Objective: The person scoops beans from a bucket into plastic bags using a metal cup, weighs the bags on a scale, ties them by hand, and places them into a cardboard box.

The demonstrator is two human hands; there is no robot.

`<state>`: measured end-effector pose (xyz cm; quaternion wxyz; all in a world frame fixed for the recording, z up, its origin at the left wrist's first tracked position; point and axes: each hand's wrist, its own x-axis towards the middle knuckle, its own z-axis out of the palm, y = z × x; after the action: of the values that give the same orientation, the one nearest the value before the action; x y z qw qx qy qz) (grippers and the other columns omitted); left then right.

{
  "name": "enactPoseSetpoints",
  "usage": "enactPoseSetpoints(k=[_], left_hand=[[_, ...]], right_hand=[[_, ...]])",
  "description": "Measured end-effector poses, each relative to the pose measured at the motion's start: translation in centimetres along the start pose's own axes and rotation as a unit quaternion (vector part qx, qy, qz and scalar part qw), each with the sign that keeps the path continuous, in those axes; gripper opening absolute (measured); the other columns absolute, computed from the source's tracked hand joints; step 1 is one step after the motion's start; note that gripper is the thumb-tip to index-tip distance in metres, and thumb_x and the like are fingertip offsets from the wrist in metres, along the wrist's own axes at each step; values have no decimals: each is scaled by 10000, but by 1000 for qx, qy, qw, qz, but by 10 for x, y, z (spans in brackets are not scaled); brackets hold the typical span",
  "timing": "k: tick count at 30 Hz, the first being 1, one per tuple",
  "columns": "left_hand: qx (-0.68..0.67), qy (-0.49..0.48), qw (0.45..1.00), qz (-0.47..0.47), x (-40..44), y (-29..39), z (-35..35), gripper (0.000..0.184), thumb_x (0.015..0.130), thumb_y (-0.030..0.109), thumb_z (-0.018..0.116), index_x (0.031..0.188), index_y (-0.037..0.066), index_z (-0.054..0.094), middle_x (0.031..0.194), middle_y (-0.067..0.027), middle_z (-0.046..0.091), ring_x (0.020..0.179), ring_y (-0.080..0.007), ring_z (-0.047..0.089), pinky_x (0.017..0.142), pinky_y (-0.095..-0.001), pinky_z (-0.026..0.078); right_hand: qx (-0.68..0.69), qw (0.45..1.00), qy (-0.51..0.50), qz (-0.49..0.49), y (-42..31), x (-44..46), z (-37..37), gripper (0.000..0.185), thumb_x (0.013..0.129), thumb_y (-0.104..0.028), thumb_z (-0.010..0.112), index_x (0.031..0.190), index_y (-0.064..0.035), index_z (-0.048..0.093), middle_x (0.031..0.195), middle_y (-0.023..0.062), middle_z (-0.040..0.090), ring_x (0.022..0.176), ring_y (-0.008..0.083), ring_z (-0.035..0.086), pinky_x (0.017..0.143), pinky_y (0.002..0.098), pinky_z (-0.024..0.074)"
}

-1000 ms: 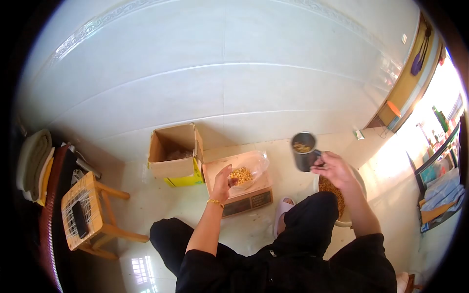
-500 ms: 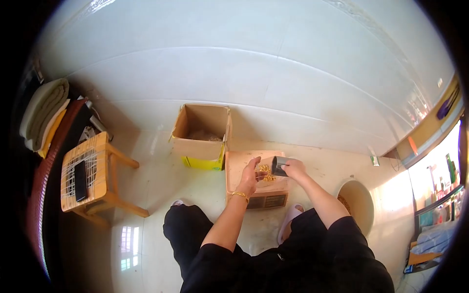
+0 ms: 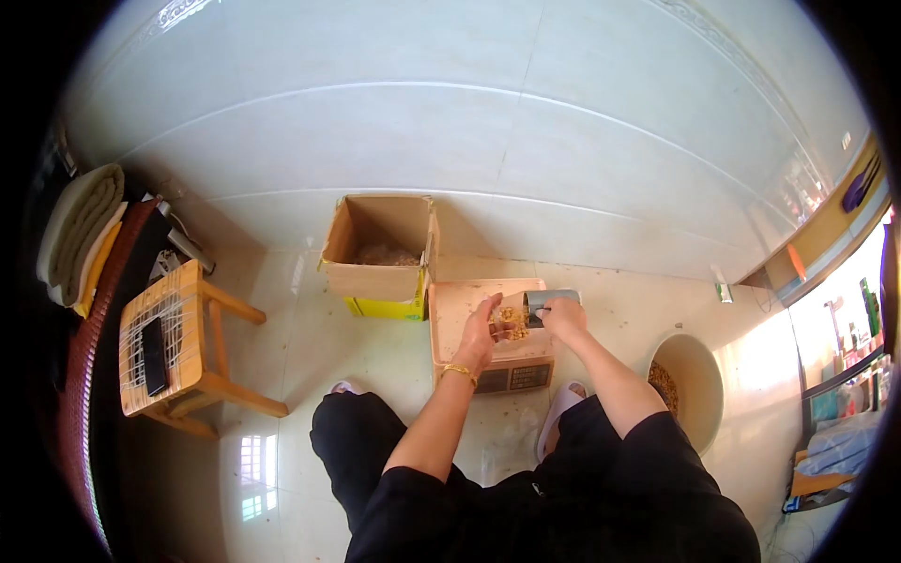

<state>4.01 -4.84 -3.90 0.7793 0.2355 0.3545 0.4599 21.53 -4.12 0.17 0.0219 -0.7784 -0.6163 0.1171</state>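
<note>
Dark-grey cylindrical cup [image 3: 542, 304] has swung left to clear plastic bag [image 3: 514, 344] of golden kernels [image 3: 512, 324], right hand [image 3: 565, 321] gripping cup; left hand [image 3: 476, 344] at bag, finger grip unclear. Seemingly pouring; next calls for steady tilt.

Black phone [image 3: 154, 356] on a wooden stool [image 3: 194, 324], near a folded greyish cloth [image 3: 80, 235], at left.

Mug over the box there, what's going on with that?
A person's right hand holds a dark mug tipped sideways above a box, its mouth toward the left hand. Yellow kernels show between that hand and the mug. A bucket with brownish grain inside stands on the floor to the right.
</note>
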Motion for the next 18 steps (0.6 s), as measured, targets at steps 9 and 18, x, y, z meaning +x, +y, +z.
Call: enactPoseSetpoints(k=[9, 18], left_hand=[[-10, 11, 1000, 0, 2, -1, -5, 498, 949, 351, 333, 1322, 27, 391, 1387, -73, 357, 787, -227, 582, 733, -331, 472], [-16, 40, 999, -13, 6, -4, -7, 476, 941, 339, 352, 1291, 24, 423, 1335, -63, 407, 777, -235, 581, 718, -330, 472]], right_hand=[[94, 995, -11, 35, 11, -1, -9, 240, 772, -356, 647, 873, -142, 683, 859, 94, 663, 842, 268, 624, 746, 382, 480], [101, 995, -17, 19, 11, -9, -22, 250, 776, -368, 638, 878, -145, 686, 852, 99, 663, 832, 257, 626, 746, 370, 483]])
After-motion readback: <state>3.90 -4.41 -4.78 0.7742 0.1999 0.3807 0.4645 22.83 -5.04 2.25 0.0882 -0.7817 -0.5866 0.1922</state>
